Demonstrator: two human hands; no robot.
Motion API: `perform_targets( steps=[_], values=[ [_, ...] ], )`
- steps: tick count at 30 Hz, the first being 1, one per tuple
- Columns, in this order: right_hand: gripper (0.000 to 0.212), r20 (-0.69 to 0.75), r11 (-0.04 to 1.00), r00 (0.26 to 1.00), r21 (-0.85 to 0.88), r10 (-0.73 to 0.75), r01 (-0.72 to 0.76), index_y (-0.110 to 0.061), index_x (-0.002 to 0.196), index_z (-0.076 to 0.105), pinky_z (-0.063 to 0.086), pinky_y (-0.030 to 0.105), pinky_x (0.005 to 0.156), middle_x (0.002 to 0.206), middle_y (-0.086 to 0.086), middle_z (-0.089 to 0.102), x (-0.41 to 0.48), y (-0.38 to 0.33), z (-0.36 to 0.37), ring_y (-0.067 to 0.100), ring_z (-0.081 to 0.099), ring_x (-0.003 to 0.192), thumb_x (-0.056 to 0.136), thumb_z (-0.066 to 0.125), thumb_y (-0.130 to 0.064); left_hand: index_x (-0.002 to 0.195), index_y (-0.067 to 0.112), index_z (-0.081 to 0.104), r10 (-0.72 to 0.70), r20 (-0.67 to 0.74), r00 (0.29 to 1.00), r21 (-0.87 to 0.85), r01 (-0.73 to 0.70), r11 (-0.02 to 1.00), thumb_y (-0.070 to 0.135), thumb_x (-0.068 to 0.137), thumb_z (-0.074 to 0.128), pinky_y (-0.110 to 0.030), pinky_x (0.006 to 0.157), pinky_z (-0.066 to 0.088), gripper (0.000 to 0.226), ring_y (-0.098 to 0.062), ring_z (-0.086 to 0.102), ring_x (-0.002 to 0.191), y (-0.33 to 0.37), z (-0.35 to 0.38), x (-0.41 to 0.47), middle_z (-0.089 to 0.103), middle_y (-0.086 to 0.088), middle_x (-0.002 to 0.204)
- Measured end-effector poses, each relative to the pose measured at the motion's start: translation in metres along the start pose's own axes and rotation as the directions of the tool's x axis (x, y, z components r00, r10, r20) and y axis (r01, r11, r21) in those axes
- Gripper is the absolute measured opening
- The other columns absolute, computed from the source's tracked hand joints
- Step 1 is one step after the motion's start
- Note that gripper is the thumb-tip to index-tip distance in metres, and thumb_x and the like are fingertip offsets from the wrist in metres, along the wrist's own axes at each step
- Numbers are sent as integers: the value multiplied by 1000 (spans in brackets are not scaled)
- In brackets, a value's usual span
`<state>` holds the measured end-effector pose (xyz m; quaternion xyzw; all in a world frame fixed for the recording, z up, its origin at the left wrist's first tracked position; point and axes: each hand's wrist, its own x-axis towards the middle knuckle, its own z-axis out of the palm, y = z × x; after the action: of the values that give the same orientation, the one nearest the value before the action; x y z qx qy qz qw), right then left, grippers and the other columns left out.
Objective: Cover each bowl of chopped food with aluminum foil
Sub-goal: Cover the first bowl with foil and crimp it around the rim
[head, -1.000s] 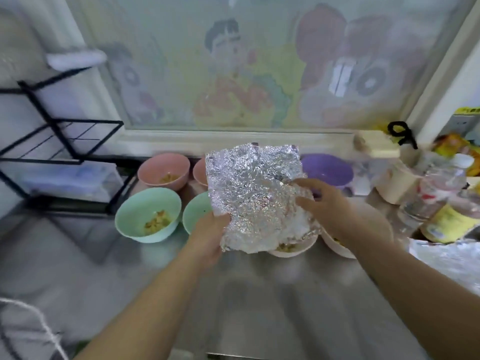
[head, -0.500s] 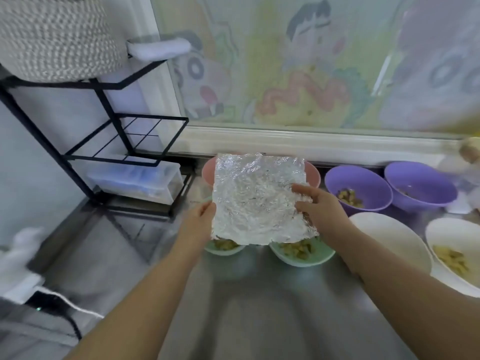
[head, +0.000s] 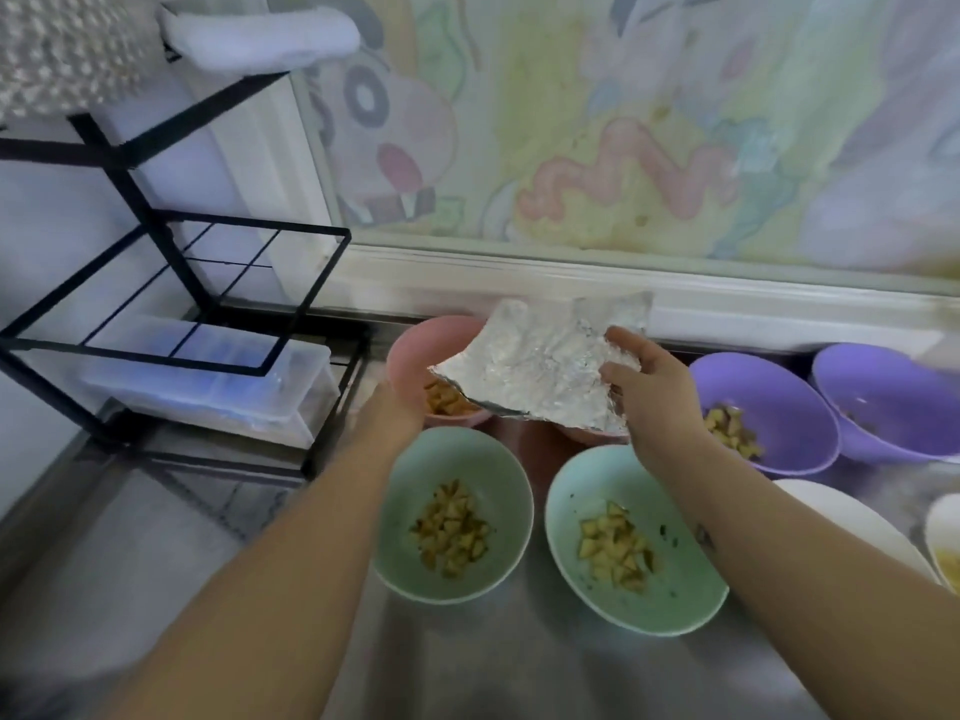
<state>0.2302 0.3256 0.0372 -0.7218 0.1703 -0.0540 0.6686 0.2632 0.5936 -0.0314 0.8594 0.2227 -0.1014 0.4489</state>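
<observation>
A person reaches both bare arms over a steel counter (head: 519, 672). The right hand (head: 649, 392) pinches the right edge of a crinkled sheet of aluminum foil (head: 540, 371), held tilted in the air above two pink bowls by the wall. The left pink bowl (head: 415, 345) shows chopped food; the right pink bowl (head: 587, 433) is mostly hidden under the foil. The left hand (head: 389, 413) is at the foil's left corner, its fingers hidden, so I cannot tell whether it grips. Nearer sit two uncovered green bowls (head: 498, 475) of chopped food.
</observation>
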Motion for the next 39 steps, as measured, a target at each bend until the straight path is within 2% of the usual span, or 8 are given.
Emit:
perform_targets(
  steps=[2,5,13,17,24,29,33,39],
  values=[
    [46,-9,1000,1000,19,9,-9,-31,127,64,38,23,49,62,-12,59,4,-2,0,7,38,44,96,59,1,79,15,59,-71,-21,997,11,71,997,32,99,49,-32,69,42,28,-21,57,71,-1,7,15,62,-9,81],
    [46,-9,1000,1000,25,2,-2,-33,127,64,37,23,49,52,-13,51,5,-3,0,9,36,46,96,60,0,89,8,60,-125,-59,990,21,126,992,32,101,50,-32,71,41,29,-23,56,75,1,11,22,56,-7,78],
    [43,-3,994,1000,111,-19,20,-33,123,67,38,20,49,77,6,53,-9,-27,-1,9,36,50,95,62,0,97,16,67,-17,-27,999,-43,16,999,34,80,71,-42,65,62,26,-22,73,72,-16,5,67,74,-5,88],
    [43,-16,961,1000,276,-22,26,-31,117,67,39,18,53,78,-6,62,-23,-48,-7,10,42,61,94,60,5,95,14,68,142,-104,984,-12,-144,990,16,88,69,-38,64,59,8,-18,70,59,39,-26,-7,73,2,67],
    [43,45,898,992,431,-116,86,-22,122,68,43,27,68,101,7,62,-70,-77,-55,15,53,70,93,58,8,96,10,70,287,-73,955,-75,-292,954,11,90,57,-34,66,60,14,-15,74,61,73,-50,-105,75,0,73],
    [41,97,885,987,459,-132,74,-22,113,69,49,35,73,86,4,71,-122,-66,-109,25,59,75,90,58,10,85,16,65,310,107,945,-122,-297,947,10,100,49,-33,65,62,23,-18,72,64,74,-29,-216,72,-4,78],
    [40,157,900,984,436,-82,5,-22,114,66,53,31,66,78,1,74,-159,-41,-157,20,64,70,96,51,11,68,17,60,273,255,928,-39,-272,962,9,100,45,-17,48,53,36,-5,65,46,54,11,-277,65,6,50],
    [42,162,894,987,439,17,-87,-12,126,64,57,37,75,99,10,75,-193,2,-210,24,70,80,95,51,12,65,17,60,215,401,890,78,-267,961,13,96,53,-26,65,61,32,-13,70,56,22,68,-325,63,10,47]
  ],
)
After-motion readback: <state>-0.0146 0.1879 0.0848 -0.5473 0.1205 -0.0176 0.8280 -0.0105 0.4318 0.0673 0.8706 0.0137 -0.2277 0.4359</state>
